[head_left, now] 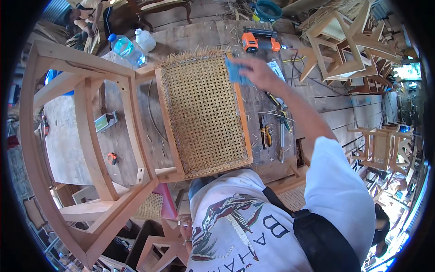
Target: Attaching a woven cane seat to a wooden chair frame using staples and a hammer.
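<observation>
A wooden chair frame (pixel 84 136) lies on its side on the workbench, its woven cane panel (pixel 204 113) facing up. Frayed cane ends stick out along the panel's far edge. My right hand (pixel 260 72) is closed on a blue pad (pixel 236 72), which touches the panel's far right corner; whether it is cloth or sponge I cannot tell. Low beside my body, my left hand (pixel 186 230) hangs near the bench's front edge. Its fingers are small and partly hidden, and I cannot make out anything in them.
Right of the panel lie pliers (pixel 266 131) and other hand tools. Beyond them is an orange and black nail gun (pixel 260 41) with a hose. A water bottle (pixel 127 51) and white jug (pixel 145 41) stand at the far left. Stacked chair frames (pixel 340 45) are at right; another person (pixel 88 20) sits far left.
</observation>
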### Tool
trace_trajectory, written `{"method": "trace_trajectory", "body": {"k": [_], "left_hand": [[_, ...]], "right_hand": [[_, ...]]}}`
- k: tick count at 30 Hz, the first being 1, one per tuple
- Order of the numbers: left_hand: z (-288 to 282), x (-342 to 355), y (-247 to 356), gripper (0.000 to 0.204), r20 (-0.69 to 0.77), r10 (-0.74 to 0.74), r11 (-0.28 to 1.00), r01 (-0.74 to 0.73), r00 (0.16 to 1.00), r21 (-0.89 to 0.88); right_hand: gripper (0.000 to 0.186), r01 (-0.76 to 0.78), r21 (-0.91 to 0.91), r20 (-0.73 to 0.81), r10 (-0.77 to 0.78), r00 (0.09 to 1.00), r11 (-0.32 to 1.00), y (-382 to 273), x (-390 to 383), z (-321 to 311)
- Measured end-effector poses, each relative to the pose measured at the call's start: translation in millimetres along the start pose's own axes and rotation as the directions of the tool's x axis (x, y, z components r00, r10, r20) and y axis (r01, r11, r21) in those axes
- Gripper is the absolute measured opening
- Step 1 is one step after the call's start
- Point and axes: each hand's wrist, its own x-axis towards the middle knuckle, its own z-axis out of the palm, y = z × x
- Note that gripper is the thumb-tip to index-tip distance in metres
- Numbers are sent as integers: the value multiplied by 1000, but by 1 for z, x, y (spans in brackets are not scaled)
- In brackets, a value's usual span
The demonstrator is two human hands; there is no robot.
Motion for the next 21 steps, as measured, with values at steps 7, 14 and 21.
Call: {"method": "trace_trajectory", "body": {"k": [7,14,21], "left_hand": [[-4,-20,41,37,59,-86,996,84,995,24],[-5,9,90,36,128,-149,988,144,980,50],[-2,33,72,35,193,-218,975,204,957,91]], "right_hand": [[42,166,-421,-234,-284,930,892,81,31,47],[25,-7,-274,-293,-77,953,962,44,-44,68],[17,-241,-44,-132,234,963,969,-2,-162,116]]}}
